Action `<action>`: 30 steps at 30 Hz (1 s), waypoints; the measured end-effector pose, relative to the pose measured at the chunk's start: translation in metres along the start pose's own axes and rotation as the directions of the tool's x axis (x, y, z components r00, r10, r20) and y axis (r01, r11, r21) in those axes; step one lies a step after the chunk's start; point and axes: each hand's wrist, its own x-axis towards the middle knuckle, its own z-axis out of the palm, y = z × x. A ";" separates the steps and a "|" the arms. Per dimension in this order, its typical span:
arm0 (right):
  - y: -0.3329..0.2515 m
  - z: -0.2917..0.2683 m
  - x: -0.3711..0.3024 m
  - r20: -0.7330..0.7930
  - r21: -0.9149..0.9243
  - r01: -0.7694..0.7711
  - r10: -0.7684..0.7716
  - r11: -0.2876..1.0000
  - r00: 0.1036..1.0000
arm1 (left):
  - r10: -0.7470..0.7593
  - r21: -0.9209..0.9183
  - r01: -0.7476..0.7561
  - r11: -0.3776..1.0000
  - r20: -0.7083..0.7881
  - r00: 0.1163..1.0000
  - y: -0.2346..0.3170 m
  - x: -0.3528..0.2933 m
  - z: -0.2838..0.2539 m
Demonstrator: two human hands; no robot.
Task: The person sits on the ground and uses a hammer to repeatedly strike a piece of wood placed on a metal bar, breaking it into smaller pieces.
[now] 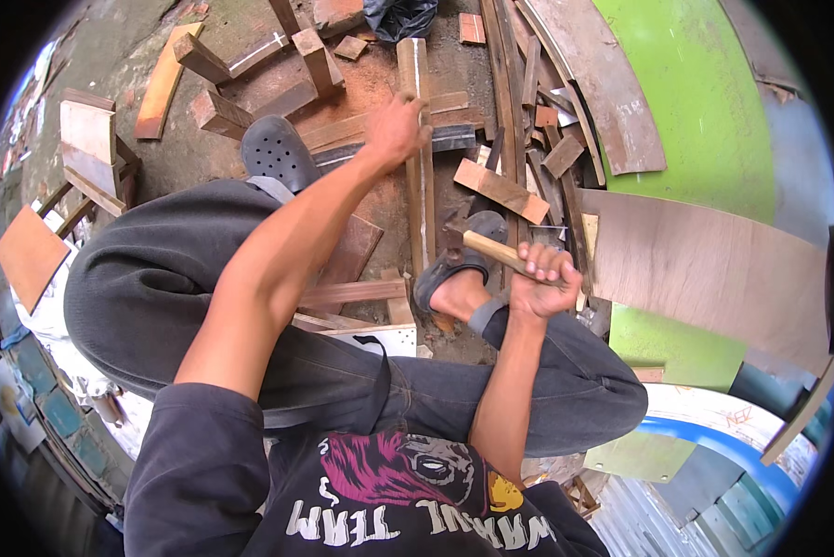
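Note:
My right hand is wrapped round the wooden handle of a hammer. The hammer's dark head points left, above the shoe on my right foot. Farther forward, my left hand is closed over a long wooden beam with a pale line along it. Its fingertips press together at the beam; whatever they pinch is too small or hidden to make out. A dark crosspiece meets the beam beside that hand.
Offcuts surround me, including a short board right of the beam and upright wooden blocks at the far left. A plywood sheet and a green panel lie on the right. A black plastic bag sits at the far edge.

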 end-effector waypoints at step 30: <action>0.030 0.038 -0.007 -0.283 -0.366 -0.141 0.034 0.920 0.958 | 0.169 0.234 -0.211 0.949 0.186 0.968 0.042 0.036 -0.061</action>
